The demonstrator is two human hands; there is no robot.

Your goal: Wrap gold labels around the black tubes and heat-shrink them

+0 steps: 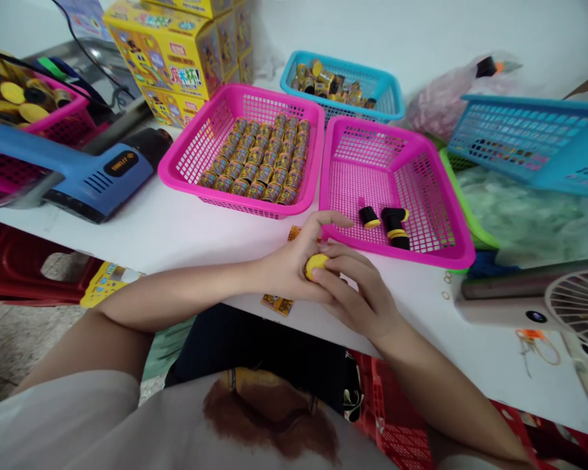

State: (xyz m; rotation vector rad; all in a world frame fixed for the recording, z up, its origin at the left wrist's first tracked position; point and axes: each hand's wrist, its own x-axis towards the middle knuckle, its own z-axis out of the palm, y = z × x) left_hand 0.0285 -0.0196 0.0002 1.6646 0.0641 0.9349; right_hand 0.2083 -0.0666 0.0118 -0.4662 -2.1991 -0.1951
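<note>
- Resting at 10 o'clock from the hands, a pink plastic basket [66, 98] of yellow discs and black pieces sits behind a blue heat gun [95, 173] lying on the white surface [176, 235];
- stacked yellow printed cartons [164, 55] stand at 11 o'clock;
- just below them, a second pink basket [235, 91] holds tight rows of gold-wrapped cylinders [252, 156];
- the left hand [287, 267] curls around a yellow cap [316, 266] from its left, thumb lifted clear; the right hand [355, 294] presses its curled fingers [343, 277] against the cap from the other side, so the cap sits pinched between both hands over the surface edge, above orange printed strips [277, 303];
- at 12 o'clock, a blue basket [387, 98] carries loose gold capsules [328, 85];
- at 1 o'clock, a third pink basket [421, 251] holds black tubes with yellow bands [394, 227];
- a tilted blue basket [534, 130] leans at 2 o'clock, and a fan [578, 307] stands at 3 o'clock
</note>
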